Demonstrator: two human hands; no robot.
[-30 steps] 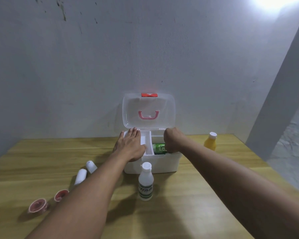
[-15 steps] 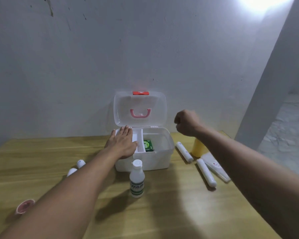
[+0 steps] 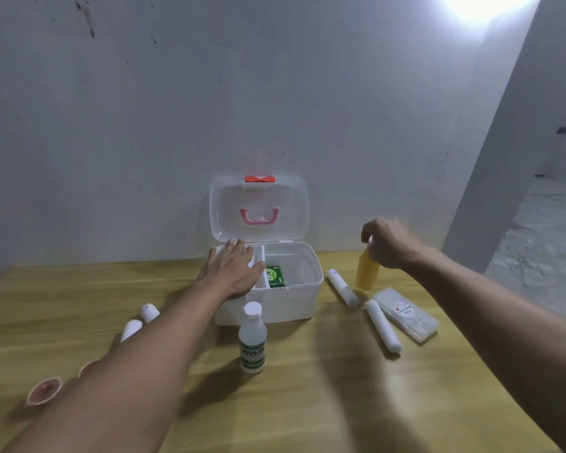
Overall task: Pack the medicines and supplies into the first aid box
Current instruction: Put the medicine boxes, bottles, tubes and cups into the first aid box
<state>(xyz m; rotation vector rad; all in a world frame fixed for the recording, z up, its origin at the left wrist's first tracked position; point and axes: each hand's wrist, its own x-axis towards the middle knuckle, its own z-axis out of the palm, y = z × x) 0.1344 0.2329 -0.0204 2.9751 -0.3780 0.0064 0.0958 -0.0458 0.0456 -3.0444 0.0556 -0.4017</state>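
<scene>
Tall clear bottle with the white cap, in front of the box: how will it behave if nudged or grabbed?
The tall clear plastic bottle with a white cap stands upright and narrow, so a nudge near the cap would probably tip it. Being round, it would likely roll once down. Its smooth sides may be slightly slippery; a grip around the green label seems safest.

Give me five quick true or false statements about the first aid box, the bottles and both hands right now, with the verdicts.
1. The box lid is open. True.
2. The left hand rests flat on the box's left side. True.
3. The right hand is inside the box. False: it is over the top of the orange bottle, right of the box.
4. The green packet lies on the table. False: it is inside the box.
5. The white bottle stands upright in front of the box. True.
</scene>
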